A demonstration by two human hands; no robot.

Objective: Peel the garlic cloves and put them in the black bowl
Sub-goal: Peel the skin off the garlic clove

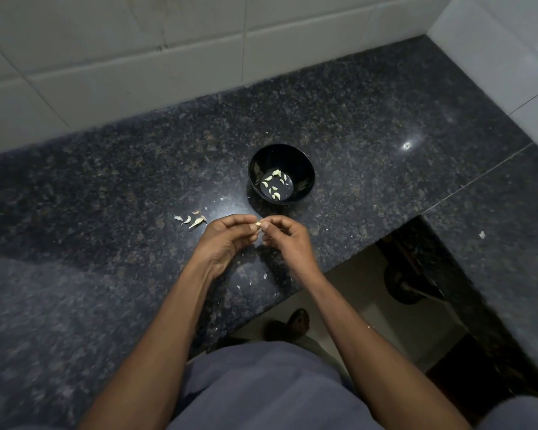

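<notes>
Both my left hand (227,235) & right hand (284,235) pinching one garlic clove (258,224). Tiny, light, prob slippery w/ papery skin, so grip the ends.

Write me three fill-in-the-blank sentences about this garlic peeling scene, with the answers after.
1. Both hands pinch one garlic clove just in front of the ____ bowl.
2. The peeled cloves lie ____ the bowl.
3. The unpeeled cloves lie on the counter beside the ____ hand.

Answers: black; inside; left

Dim, glare-spotted, wide-angle-warped frame.
</notes>
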